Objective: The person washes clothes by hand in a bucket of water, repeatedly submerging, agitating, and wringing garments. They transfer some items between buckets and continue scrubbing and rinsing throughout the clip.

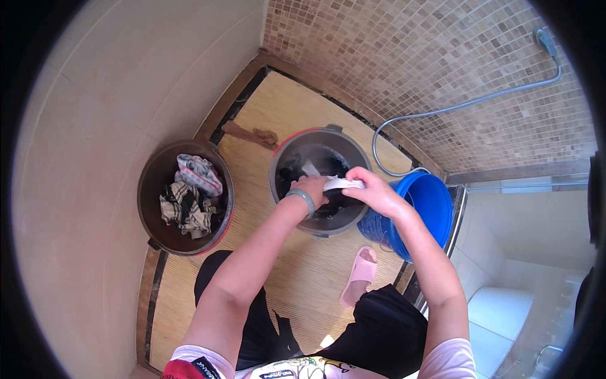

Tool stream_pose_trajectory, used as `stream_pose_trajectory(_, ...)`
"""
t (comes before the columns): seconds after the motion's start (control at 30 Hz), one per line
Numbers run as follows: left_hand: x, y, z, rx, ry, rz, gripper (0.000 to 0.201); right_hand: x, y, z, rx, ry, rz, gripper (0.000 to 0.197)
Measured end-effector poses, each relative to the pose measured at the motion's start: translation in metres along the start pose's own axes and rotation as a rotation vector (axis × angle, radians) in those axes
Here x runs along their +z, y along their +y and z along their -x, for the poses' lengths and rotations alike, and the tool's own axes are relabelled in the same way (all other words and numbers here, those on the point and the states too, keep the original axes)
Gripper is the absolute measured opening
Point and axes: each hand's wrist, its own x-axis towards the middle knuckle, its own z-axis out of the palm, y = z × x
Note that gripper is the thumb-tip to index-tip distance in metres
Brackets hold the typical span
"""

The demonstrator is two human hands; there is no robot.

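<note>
My right hand [374,192] pinches one end of a narrow, folded white cloth [338,184] above the basin. My left hand [309,187], with a pale green bangle at the wrist, is closed on the cloth's other end, its fingertips partly hidden. Another bit of white fabric [310,169] shows just beyond the left knuckles. Below both hands stands a round grey-brown basin [284,144] with a red outer edge. It holds dark water and dark fabric [328,166]; what lies deeper cannot be made out.
On the left, a second brown basin [150,215] holds striped and checked clothes [189,202]. A blue bucket [435,202] stands right of the water basin. A shower hose [467,104] hangs along the mosaic wall. My foot in a pink slipper [361,276] rests on the ribbed floor.
</note>
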Motion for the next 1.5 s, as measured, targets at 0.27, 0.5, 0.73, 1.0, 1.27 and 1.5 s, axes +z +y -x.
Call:
stream_pose_trajectory(0.27, -0.036, 0.003, -0.012, 0.205, -0.255, 0.648, 0.033, -0.048, 0.030, 0.033, 0.032, 0.373, -0.423, 0.015)
stream_pose_trajectory(0.5, -0.059, -0.001, -0.008, 0.214, 0.099, 1.288, 0.012, -0.008, 0.023, 0.033, 0.061, -0.004, -0.294, 0.034)
stream_pose_trajectory(0.73, -0.071, -0.008, -0.012, 0.100, 0.127, 1.041, 0.011, -0.011, 0.010, 0.042, 0.146, 0.013, 0.079, 0.022)
stream_pose_trajectory(1.0, -0.021, -0.010, 0.002, 0.155, -0.131, -0.052, 0.036, -0.018, -0.038, 0.061, 0.040, -0.022, -0.096, 0.020)
stream_pose_trajectory(1.27, -0.068, -0.054, -0.005, 0.288, -0.202, 0.493, 0.013, 0.013, 0.022, 0.058, 0.367, -0.301, 0.337, 0.029)
stream_pose_trajectory(1.5, -0.059, -0.033, 0.000, 0.197, -0.159, 0.349, 0.019, 0.010, 0.030, 0.066, 0.181, 0.001, 0.032, 0.018)
